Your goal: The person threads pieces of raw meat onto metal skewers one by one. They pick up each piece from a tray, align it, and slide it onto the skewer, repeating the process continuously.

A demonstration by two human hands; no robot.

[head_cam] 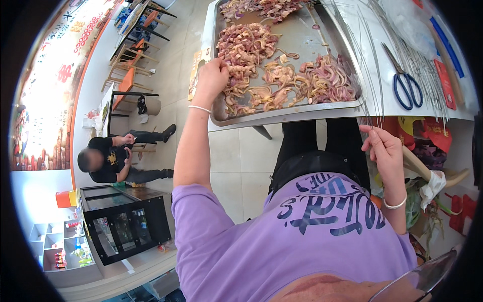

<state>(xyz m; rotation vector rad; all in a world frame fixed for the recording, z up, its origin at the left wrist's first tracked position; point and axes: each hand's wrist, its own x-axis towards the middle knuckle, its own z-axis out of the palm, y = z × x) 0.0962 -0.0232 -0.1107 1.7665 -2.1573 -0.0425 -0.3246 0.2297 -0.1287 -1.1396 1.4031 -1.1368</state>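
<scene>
A rectangular stainless steel tray [290, 111] lies on the white table, holding heaps of raw cut meat [247, 43] mixed with sliced red onion [334, 81]. At the tray's left edge my left hand [214, 77] has its fingers bent together against the meat; whether they hold a piece is hidden. My right hand [381, 145] is just off the table's near edge, its thumb and forefinger pinched on the ends of thin metal skewers [371, 75] that reach up beside the tray. Many more metal skewers [419, 62] lie farther right.
Blue-handled scissors [407, 88] lie between the skewer groups. A clear plastic bag [409, 26] and a red packet [445, 85] are at the right. Bags and vegetables fill the shelf below. Across the room a seated person [113, 158] is near wooden chairs and a black glass-fronted cabinet [126, 226].
</scene>
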